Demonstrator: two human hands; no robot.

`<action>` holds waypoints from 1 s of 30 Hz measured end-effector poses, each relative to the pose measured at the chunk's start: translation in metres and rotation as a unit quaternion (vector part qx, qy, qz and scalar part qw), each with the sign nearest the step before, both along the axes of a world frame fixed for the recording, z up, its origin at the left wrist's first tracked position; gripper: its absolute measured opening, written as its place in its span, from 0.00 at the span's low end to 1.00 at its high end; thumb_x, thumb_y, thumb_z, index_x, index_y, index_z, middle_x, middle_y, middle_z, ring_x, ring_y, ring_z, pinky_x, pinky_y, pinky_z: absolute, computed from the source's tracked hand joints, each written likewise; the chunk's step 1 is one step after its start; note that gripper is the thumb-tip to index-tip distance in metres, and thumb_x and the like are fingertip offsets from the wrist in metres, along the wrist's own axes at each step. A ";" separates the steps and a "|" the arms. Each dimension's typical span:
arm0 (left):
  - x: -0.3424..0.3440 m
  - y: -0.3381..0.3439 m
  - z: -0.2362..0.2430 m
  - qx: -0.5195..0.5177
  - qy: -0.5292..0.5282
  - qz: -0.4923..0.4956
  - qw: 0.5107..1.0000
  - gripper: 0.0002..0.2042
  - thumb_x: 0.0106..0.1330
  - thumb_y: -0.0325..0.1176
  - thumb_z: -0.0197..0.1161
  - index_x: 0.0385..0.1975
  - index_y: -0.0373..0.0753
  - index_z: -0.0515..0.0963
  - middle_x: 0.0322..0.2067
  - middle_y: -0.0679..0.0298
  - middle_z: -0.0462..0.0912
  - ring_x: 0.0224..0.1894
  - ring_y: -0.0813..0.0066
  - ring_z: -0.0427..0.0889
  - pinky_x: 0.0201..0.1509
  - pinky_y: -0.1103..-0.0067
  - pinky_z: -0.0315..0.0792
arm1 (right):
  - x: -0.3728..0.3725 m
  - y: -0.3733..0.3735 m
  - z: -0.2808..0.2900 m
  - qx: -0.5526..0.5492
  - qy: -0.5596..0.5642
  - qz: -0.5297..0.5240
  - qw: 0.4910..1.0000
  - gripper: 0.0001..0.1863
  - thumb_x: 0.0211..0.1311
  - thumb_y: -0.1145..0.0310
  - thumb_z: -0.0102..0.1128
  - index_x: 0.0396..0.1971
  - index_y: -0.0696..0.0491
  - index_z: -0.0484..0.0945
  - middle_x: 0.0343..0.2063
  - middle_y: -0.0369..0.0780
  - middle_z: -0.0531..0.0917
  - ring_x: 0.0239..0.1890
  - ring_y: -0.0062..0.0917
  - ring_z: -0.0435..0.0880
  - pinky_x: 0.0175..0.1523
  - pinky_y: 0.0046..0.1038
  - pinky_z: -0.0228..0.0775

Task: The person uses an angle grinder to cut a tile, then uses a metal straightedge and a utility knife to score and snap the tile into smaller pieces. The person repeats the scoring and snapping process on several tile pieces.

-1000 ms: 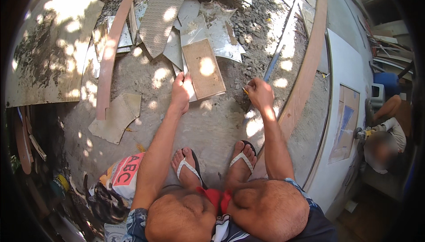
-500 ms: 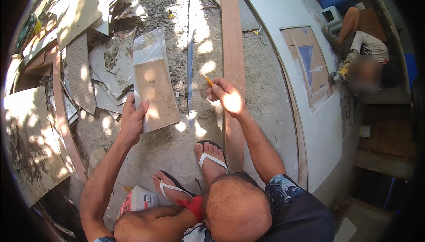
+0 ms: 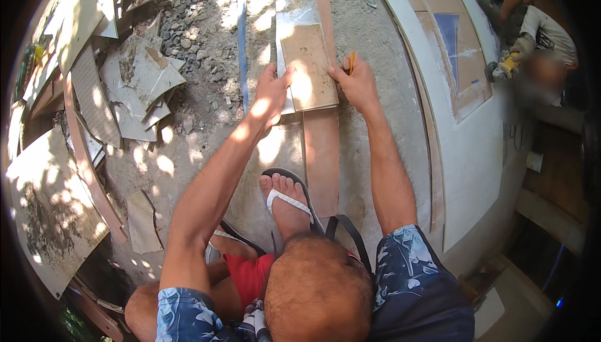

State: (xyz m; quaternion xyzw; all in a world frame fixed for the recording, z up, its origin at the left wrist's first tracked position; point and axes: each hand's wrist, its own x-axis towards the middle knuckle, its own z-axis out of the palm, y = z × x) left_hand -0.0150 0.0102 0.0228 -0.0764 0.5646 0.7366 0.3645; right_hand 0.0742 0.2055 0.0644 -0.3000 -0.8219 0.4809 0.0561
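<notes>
My left hand point(image 3: 269, 96) is closed on the left edge of a small rectangular board point(image 3: 310, 69), brown with a bare whitish strip at its far end. The board lies over a long reddish-brown plank point(image 3: 321, 166) on the ground. In my right hand point(image 3: 360, 88) a yellow pencil point(image 3: 352, 61) is pinched, its end standing up past the fingers. That hand's fingertips are at the board's right edge; whether they press on it I cannot tell.
Broken boards and panels point(image 3: 134, 85) lie in a heap at the left, beside gravel point(image 3: 197, 35). A large white panel point(image 3: 466, 173) with a brown inset lies at the right. Beyond it another person point(image 3: 548, 25) sits near a yellow power tool point(image 3: 506, 67). A blue strip point(image 3: 243, 41) runs ahead.
My left hand has carried the board to the right, onto the plank. My right hand has moved right and slightly away from me with the pencil, now beside the board.
</notes>
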 end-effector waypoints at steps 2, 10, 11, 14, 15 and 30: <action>-0.001 0.001 -0.015 -0.063 0.072 -0.022 0.995 0.18 0.81 0.36 0.65 0.60 0.30 0.76 0.46 0.57 0.87 0.43 0.73 0.87 0.44 0.73 0.84 | -0.004 -0.007 0.000 0.068 -0.019 0.010 0.997 0.21 0.61 0.72 0.78 0.28 0.53 0.67 0.24 0.32 0.75 0.29 0.17 0.71 0.34 0.28 0.67; 0.005 0.005 -0.015 -0.160 0.183 -0.077 0.967 0.25 0.77 0.43 0.69 0.67 0.34 0.80 0.47 0.56 0.91 0.44 0.70 0.86 0.51 0.71 0.79 | 0.027 -0.009 -0.021 0.006 0.064 -0.065 0.996 0.13 0.60 0.76 0.76 0.31 0.56 0.75 0.32 0.38 0.89 0.34 0.20 0.84 0.41 0.29 0.77; -0.001 0.002 -0.016 -0.173 0.197 -0.100 0.960 0.29 0.76 0.44 0.70 0.72 0.35 0.76 0.47 0.55 0.91 0.44 0.71 0.86 0.52 0.71 0.79 | 0.029 -0.013 -0.018 0.004 0.070 -0.060 0.996 0.12 0.60 0.76 0.76 0.35 0.57 0.77 0.33 0.38 0.89 0.36 0.21 0.85 0.42 0.29 0.78; -0.005 0.003 -0.012 -0.210 0.288 -0.127 0.926 0.39 0.74 0.46 0.71 0.80 0.37 0.64 0.45 0.54 0.90 0.47 0.67 0.87 0.57 0.71 0.79 | 0.054 -0.021 -0.012 0.021 0.082 -0.042 0.996 0.16 0.60 0.78 0.74 0.48 0.59 0.83 0.35 0.39 0.89 0.39 0.23 0.87 0.46 0.31 0.79; -0.001 0.010 0.007 -0.236 0.253 -0.164 0.924 0.42 0.72 0.45 0.73 0.81 0.35 0.61 0.49 0.49 0.89 0.51 0.60 0.88 0.61 0.68 0.78 | 0.074 -0.018 -0.016 0.042 0.078 -0.035 0.995 0.19 0.60 0.78 0.74 0.52 0.59 0.83 0.35 0.40 0.89 0.39 0.25 0.88 0.47 0.31 0.80; 0.057 -0.039 -0.009 -0.298 0.527 -0.169 0.778 0.13 0.66 0.31 0.75 0.39 0.29 0.78 0.73 0.37 0.69 0.51 0.40 0.88 0.50 0.60 0.84 | 0.082 -0.056 -0.033 0.214 0.094 0.008 0.972 0.22 0.60 0.72 0.78 0.55 0.53 0.87 0.34 0.43 0.88 0.29 0.36 0.86 0.37 0.35 0.78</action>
